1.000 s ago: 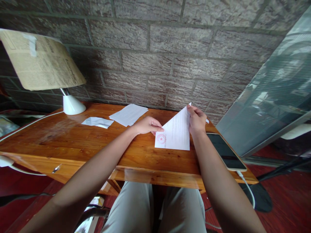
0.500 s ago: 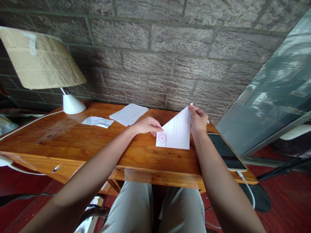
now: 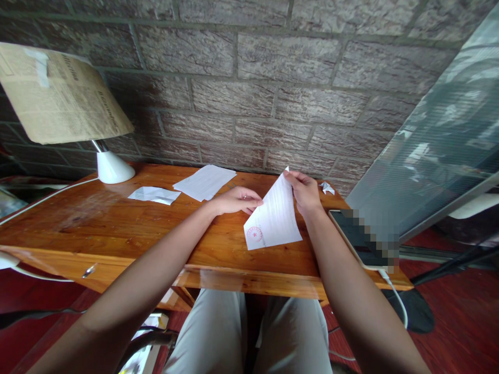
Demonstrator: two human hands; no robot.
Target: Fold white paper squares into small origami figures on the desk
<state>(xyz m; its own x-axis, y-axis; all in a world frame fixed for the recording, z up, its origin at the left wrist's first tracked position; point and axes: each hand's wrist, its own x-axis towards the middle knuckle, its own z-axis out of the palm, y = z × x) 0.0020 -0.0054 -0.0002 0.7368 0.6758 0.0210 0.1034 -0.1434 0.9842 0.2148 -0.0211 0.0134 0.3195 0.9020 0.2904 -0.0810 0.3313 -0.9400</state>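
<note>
A folded sheet of white paper with printed lines and a red round stamp is held up over the wooden desk, its slanted fold running along the upper left. My left hand pinches that slanted edge near its middle, with a ring on one finger. At the top corner, my right hand grips the sheet between thumb and fingers. Left of my left hand lies a stack of printed papers. A separate creased slip of paper rests farther left.
A table lamp with a newspaper-covered shade stands at the desk's back left. On the right lie a phone with a white cable and a small folded paper piece. Behind the wooden desk is a brick wall.
My right hand has moved left with the top corner. The paper has turned, its lower right side swinging out. The small folded paper piece behind my right hand now shows more fully.
</note>
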